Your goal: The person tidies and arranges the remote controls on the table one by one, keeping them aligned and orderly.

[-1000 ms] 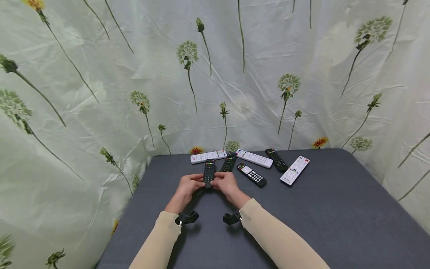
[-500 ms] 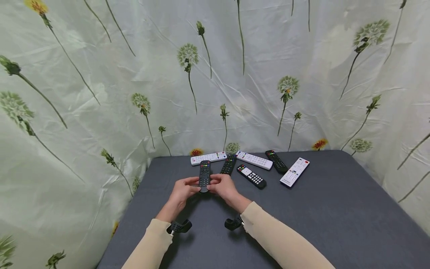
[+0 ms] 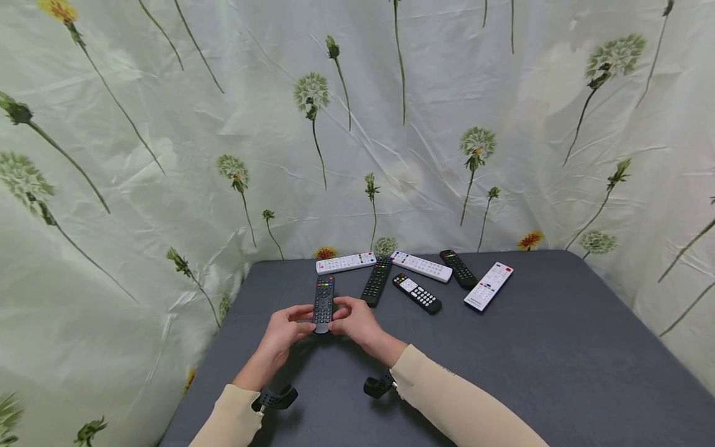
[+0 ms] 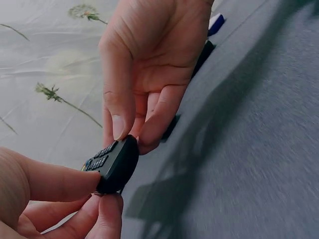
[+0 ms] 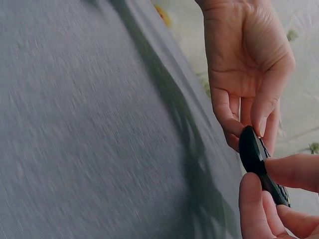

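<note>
A black remote control (image 3: pixel 323 304) with coloured buttons at its far end is held between both hands, buttons facing up. My left hand (image 3: pixel 285 332) pinches its left edge near the close end, thumb on top and fingers below. On the opposite edge, my right hand (image 3: pixel 354 323) grips it the same way. The left wrist view has the remote's rounded end (image 4: pixel 122 164) between the thumbs, tilted, with shadow on the cloth beneath. From the right wrist, the remote (image 5: pixel 254 154) appears edge-on above the table, fingertips of both hands curled under it.
Behind, on the dark grey table (image 3: pixel 503 372), lie a white remote (image 3: pixel 346 262), a black remote (image 3: pixel 376 282), another white remote (image 3: pixel 421 266), a black remote with white buttons (image 3: pixel 417 293), a black remote (image 3: pixel 459 269) and a white remote (image 3: pixel 488 286). A flowered curtain (image 3: pixel 357 143) hangs behind the table.
Both hands have carried the black remote left and closer to the body, away from the other black remote, which now shows more fully. The remaining remotes have stayed put.
</note>
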`<state>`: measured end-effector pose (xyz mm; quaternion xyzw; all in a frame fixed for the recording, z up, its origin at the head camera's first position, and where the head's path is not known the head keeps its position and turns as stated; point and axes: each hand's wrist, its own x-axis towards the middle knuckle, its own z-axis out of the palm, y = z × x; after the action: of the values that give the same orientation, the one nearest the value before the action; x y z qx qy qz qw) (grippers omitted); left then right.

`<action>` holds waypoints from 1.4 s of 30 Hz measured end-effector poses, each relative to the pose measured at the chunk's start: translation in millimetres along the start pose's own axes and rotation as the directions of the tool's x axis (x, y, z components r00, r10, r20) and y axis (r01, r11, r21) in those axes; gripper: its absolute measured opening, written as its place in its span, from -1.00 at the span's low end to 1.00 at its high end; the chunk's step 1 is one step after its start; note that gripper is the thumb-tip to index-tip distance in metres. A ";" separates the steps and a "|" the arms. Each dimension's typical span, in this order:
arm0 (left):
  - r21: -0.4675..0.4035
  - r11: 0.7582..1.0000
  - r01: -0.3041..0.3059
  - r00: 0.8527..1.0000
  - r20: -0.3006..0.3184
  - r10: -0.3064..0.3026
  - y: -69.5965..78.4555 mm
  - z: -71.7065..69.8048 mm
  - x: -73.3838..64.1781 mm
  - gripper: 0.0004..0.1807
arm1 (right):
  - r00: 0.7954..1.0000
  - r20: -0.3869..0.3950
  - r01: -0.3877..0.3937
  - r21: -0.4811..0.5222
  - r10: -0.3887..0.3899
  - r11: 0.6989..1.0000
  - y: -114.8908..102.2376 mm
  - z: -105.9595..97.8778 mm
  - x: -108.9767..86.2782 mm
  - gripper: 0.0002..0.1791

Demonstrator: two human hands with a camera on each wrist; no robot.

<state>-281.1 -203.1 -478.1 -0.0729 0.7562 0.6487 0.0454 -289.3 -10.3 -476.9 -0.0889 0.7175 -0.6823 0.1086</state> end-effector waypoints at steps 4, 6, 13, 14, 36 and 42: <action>0.003 1.000 -0.003 1.000 -0.004 0.003 -2.0 -13.4 -12.7 -0.50 | 0.999 0.031 -0.014 0.052 0.013 0.999 0.7 15.3 -6.7 -0.31; 0.001 1.000 -0.010 1.000 -0.005 0.010 -4.3 -20.3 -18.4 -0.50 | 0.999 0.049 -0.026 0.069 0.023 0.997 1.3 22.6 -10.5 -0.33; 0.033 0.999 0.020 1.000 -0.015 -0.019 -17.6 -50.6 -33.8 -0.48 | 0.980 0.190 -0.084 0.087 0.067 0.993 5.3 42.6 -20.7 -0.31; 0.035 0.999 0.032 0.999 -0.015 -0.032 -19.4 -55.1 -35.5 -0.48 | 0.974 0.216 -0.095 0.085 0.075 0.992 5.7 45.1 -21.6 -0.30; 0.060 0.991 0.121 0.992 0.028 -0.123 -37.8 -103.7 -47.2 -0.41 | 0.915 0.386 -0.158 0.067 0.120 0.985 16.8 84.8 -13.5 -0.23; 0.072 0.991 0.114 0.993 0.028 -0.117 -37.1 -106.2 -43.7 -0.41 | 0.909 0.401 -0.143 0.036 0.116 0.989 20.7 87.3 -8.8 -0.22</action>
<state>-229.0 -311.2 -490.8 -0.1046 0.7723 0.6189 0.0974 -256.2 -90.6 -501.3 -0.1744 0.6625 -0.6639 0.2999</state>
